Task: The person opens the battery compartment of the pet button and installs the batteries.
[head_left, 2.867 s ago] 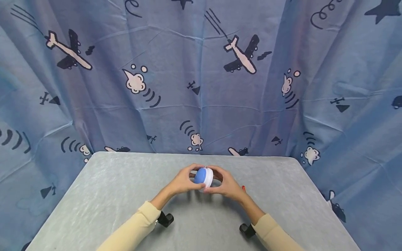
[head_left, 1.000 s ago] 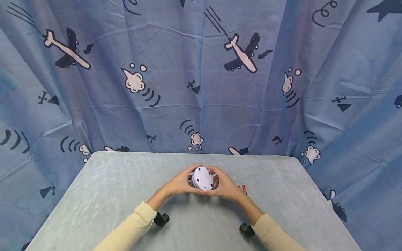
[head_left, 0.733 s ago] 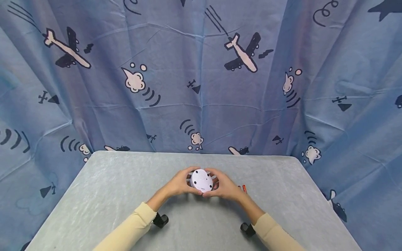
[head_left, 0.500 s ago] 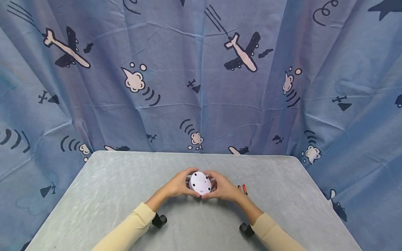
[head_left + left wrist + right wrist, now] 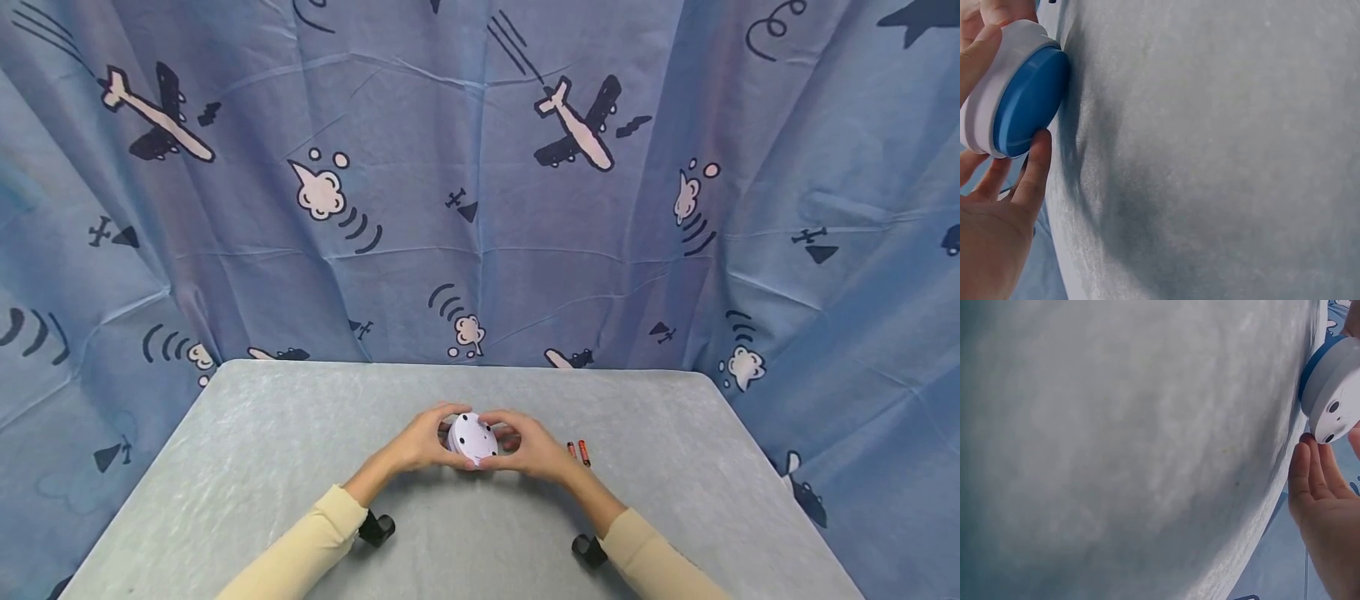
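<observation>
Both the left hand (image 5: pixel 422 440) and the right hand (image 5: pixel 534 448) grasp one round white-and-blue device (image 5: pixel 474 439) from opposite sides, their fingers curved about its rim; it sits tilted between them over the grey tabletop (image 5: pixel 300 433), its white face (image 5: pixel 1344 403) with dark dots toward the head camera, its blue dome (image 5: pixel 1032 103) turned away; whether it touches the surface I cannot tell; two small red cylinders (image 5: pixel 584 452) lie side by side near the right hand; behind hangs a blue curtain (image 5: pixel 405 208) printed with airplanes.

White device (image 5: pixel 474 439) with blue dome (image 5: pixel 1034 100)
</observation>
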Demonstrator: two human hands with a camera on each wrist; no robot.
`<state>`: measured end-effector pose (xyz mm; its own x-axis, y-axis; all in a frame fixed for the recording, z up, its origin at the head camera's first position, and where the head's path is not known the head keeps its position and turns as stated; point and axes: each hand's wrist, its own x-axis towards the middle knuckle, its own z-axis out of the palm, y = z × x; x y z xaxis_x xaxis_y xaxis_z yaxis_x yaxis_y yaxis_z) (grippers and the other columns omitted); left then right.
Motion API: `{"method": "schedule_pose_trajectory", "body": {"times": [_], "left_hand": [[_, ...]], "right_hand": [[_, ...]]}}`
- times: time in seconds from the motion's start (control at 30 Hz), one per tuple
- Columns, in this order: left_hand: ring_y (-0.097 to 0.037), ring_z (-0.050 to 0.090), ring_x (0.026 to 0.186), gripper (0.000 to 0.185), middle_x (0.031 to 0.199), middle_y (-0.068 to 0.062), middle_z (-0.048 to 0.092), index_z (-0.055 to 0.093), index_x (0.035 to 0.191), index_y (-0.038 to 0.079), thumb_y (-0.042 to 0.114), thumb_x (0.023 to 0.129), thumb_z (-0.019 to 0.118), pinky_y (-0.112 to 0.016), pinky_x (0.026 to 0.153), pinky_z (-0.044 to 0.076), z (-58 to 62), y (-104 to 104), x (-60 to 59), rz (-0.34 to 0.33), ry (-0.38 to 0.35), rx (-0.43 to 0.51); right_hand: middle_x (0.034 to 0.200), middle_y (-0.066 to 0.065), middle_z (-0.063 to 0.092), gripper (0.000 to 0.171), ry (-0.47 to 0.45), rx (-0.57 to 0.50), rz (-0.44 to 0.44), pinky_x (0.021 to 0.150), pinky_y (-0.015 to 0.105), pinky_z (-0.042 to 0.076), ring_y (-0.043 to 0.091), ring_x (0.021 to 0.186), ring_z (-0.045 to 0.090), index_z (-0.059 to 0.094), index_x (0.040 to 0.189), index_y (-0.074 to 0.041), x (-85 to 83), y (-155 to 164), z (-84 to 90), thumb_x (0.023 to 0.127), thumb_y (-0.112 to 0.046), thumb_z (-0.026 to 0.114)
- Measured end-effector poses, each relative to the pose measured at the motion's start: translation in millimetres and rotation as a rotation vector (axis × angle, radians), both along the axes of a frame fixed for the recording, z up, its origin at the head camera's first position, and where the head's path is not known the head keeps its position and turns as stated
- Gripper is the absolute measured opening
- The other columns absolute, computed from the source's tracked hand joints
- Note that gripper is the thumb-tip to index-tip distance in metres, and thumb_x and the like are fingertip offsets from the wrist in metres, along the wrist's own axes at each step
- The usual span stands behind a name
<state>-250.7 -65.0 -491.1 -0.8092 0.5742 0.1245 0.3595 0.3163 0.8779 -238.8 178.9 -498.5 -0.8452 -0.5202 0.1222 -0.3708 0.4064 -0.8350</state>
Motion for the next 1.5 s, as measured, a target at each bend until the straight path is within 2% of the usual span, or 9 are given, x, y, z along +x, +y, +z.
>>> {"method": "schedule_pose_trajectory", "body": {"times": [0.23,0.43,0.6,0.8,1.0,1.13,1.3,1.5], "left_hand": [[-0.032,0.063,0.112,0.086,0.138,-0.019,0.054,0.045,0.143,-0.007,0.006,0.073,0.093,-0.031,0.084,0.055,-1.4,-1.5,0.7,0.004,-0.031,0.029],[-0.033,0.062,0.111,0.085,0.134,-0.02,0.055,0.047,0.143,-0.009,0.006,0.073,0.093,-0.031,0.084,0.055,-2.3,-3.4,1.0,-0.025,0.005,0.007],[-0.03,0.062,0.111,0.085,0.134,-0.018,0.056,0.049,0.143,-0.007,0.012,0.073,0.094,-0.032,0.084,0.055,-2.2,-5.6,2.4,-0.008,0.054,-0.032],[-0.028,0.061,0.112,0.084,0.133,-0.014,0.058,0.053,0.14,-0.004,0.019,0.071,0.096,-0.034,0.085,0.055,-3.4,-6.4,3.5,0.017,0.102,-0.041],[-0.027,0.061,0.111,0.085,0.131,-0.011,0.059,0.054,0.14,-0.003,0.022,0.071,0.096,-0.031,0.086,0.054,-4.0,-5.6,2.1,0.032,0.121,-0.066],[-0.026,0.061,0.112,0.085,0.131,-0.01,0.059,0.054,0.14,-0.003,0.023,0.071,0.096,-0.03,0.087,0.054,-3.7,-5.0,2.6,0.037,0.121,-0.071],[-0.025,0.061,0.111,0.084,0.131,-0.01,0.059,0.055,0.139,-0.002,0.024,0.071,0.096,-0.03,0.086,0.054,-3.8,-4.4,3.0,0.044,0.123,-0.072],[-0.024,0.062,0.109,0.084,0.13,-0.01,0.059,0.055,0.139,-0.003,0.024,0.072,0.096,-0.03,0.086,0.054,-3.4,-4.0,3.0,0.041,0.129,-0.077]], "right_hand": [[0.135,0.009,0.06,0.059,0.013,0.023,-0.026,0.087,0.04,0.055,0.029,0.111,0.064,0.064,0.133,-0.009,-0.2,-1.0,-0.2,0.081,-0.022,0.089],[0.128,0.009,0.061,0.057,0.054,0.048,-0.032,0.083,0.039,0.056,0.027,0.105,0.064,0.066,0.13,-0.009,-0.1,-3.3,-0.2,0.081,-0.023,0.089],[0.122,0.005,0.061,0.057,0.09,0.062,-0.038,0.081,0.04,0.055,0.022,0.103,0.061,0.067,0.129,-0.01,-0.7,-3.7,-1.3,0.079,-0.024,0.091],[0.124,0.004,0.06,0.057,0.096,0.062,-0.041,0.084,0.043,0.054,0.022,0.105,0.057,0.068,0.128,-0.013,0.6,-6.0,0.2,0.078,-0.026,0.091],[0.12,0.005,0.058,0.051,0.124,0.052,-0.027,0.084,0.048,0.052,0.027,0.104,0.056,0.07,0.126,-0.013,0.2,-6.3,0.1,0.08,-0.025,0.09],[0.117,0.005,0.058,0.049,0.129,0.064,-0.024,0.083,0.047,0.051,0.027,0.101,0.057,0.071,0.125,-0.013,0.1,-6.3,1.3,0.081,-0.023,0.089],[0.102,0.004,0.061,0.05,0.162,0.077,-0.001,0.073,0.034,0.05,0.022,0.085,0.057,0.07,0.126,-0.01,-2.1,-6.2,1.3,0.081,-0.021,0.089],[0.073,0.004,0.054,0.049,0.143,0.06,0.043,0.055,0.023,0.04,0.008,0.063,0.046,0.069,0.124,-0.005,-6.1,-5.3,0.5,0.081,-0.018,0.088]]}}
